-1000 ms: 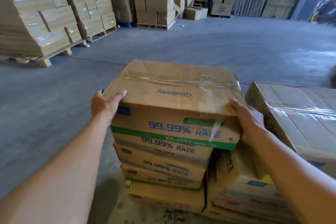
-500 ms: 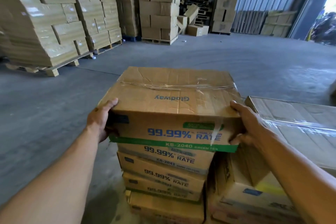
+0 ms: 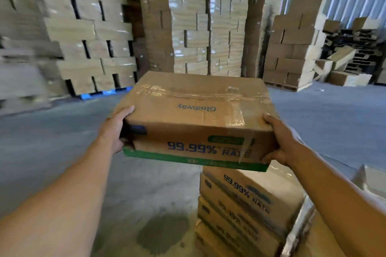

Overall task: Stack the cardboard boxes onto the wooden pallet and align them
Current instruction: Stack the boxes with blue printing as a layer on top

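Where the box [image 3: 196, 115] hangs, stained concrete warehouse floor [image 3: 52, 152] spreads.

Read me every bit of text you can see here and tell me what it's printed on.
"Glodway", upside down: held box top.
"99.99% RATE": held box front.
"99.99% RATE": top stacked box.
Too blurred: green label, green strip, lower boxes.

The grey concrete floor [image 3: 62, 152] bears a dark stain [image 3: 165, 233] beside the near stack of printed boxes [image 3: 240, 204]. Farther off, carton stacks [image 3: 87, 33] stand on a blue pallet [image 3: 100, 93] and a wooden pallet [image 3: 290, 86].
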